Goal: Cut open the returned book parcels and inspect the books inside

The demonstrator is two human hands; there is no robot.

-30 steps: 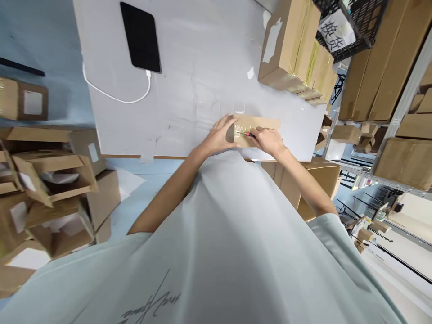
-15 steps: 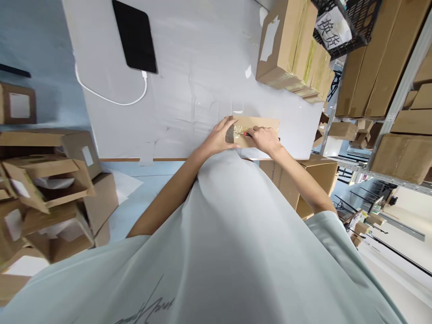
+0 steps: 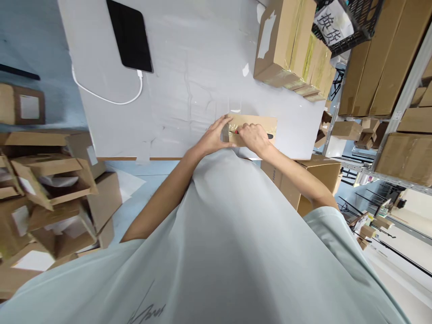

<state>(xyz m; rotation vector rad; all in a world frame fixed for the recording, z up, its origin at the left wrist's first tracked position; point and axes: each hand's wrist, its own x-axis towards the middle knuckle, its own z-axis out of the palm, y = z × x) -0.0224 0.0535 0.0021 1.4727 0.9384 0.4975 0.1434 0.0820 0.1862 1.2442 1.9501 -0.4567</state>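
Note:
A small taped cardboard box [image 3: 248, 119] lies on the table close to my body. My left hand [image 3: 215, 136] holds its left end, with the thumb on the near side and the fingers on the far side. In my right hand [image 3: 255, 137] is a box cutter [image 3: 270, 136] with a black handle and a red part near the front. Its tip points left, over the shiny clear tape [image 3: 232, 130] at the box's left end. My right fingers are wrapped around the handle and hide most of it.
A black tablet [image 3: 130, 38] with a white cable lies at the table's far left. Taped cardboard boxes [image 3: 281, 42] stand at the far right, beside a black crate [image 3: 362, 22]. Opened boxes [image 3: 54, 168] are piled left of me, and a large open box [image 3: 319, 173] stands below the table's right edge.
My right hand and the box cutter have moved left along the box, nearer my left hand. More of the black handle end shows now. The whole view has shifted slightly.

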